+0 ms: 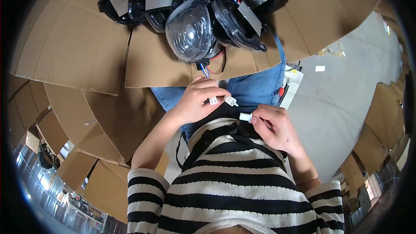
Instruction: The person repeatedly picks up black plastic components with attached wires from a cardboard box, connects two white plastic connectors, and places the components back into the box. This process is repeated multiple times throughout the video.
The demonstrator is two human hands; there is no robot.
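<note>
My left hand (197,100) is closed on two small white plastic wire connectors: one (231,101) points out past the fingertips toward the right, and the other (213,100) shows between the fingers. Blue and white wires (204,70) run from these fingers up to the lamp with a rounded transparent lens (189,30) at the cardboard's near edge. A little to the right and lower, my right hand (277,125) pinches another white connector (245,117) between thumb and fingers. This connector faces the left hand's one, with a small gap between them.
Several more lamps with black housings (236,21), silver plates and loose wires crowd the far side of the cardboard (151,65). Jeans-covered legs (255,87) lie under the hands. A pale box-shaped device (291,87) stands at the right, above the grey floor (333,117). Cardboard boxes (78,125) rise at the left.
</note>
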